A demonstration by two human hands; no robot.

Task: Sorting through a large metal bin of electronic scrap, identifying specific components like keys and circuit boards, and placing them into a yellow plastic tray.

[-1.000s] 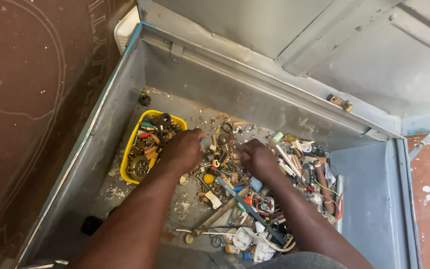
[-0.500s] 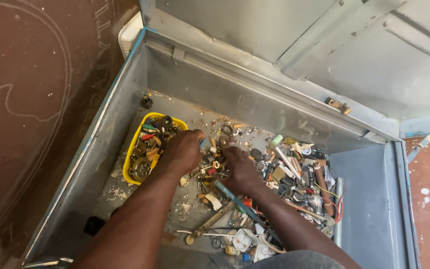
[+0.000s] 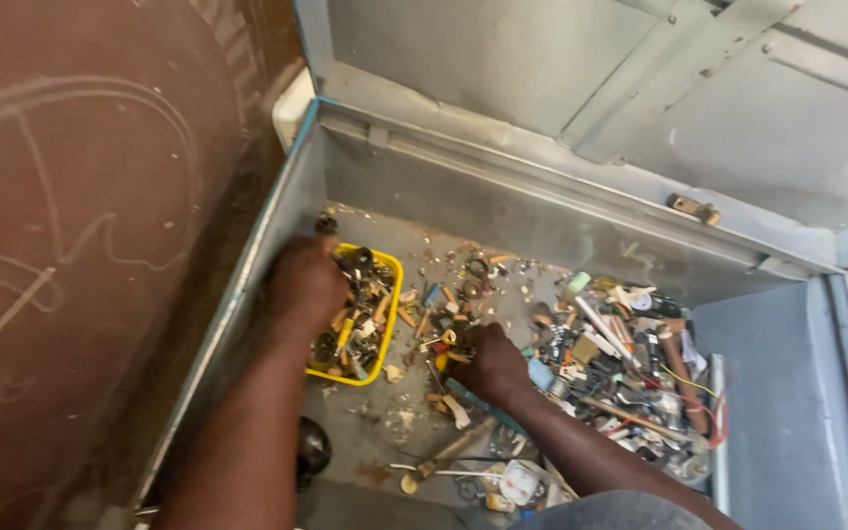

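Change since the earlier frame: left hand (image 3: 304,285) has shifted from the loose heap to the yellow tray's left edge; right hand (image 3: 488,363) has drawn leftward to the scatter mid-floor of the box.

Left hand: resting over the left rim of the yellow tray (image 3: 387,334), fingers curled downward among its contents; whether anything is pinched cannot be told, the fingertips being hidden.
Right hand: knuckles up, fingers bent into the small parts (image 3: 441,339) just right of the tray; grip loosely closed, what it has hold of not visible.

Yellow tray: against the left wall of the metal box (image 3: 503,211), near its rear left corner; filled with springs, dark rings and small hardware.
Heap of mixed hardware (image 3: 620,363): toward the right wall of the box; wires, tubes, screws.
Wooden-handled tool (image 3: 453,450): near the front edge, lying flat.
Box lid (image 3: 581,69): raised behind the rear edge.
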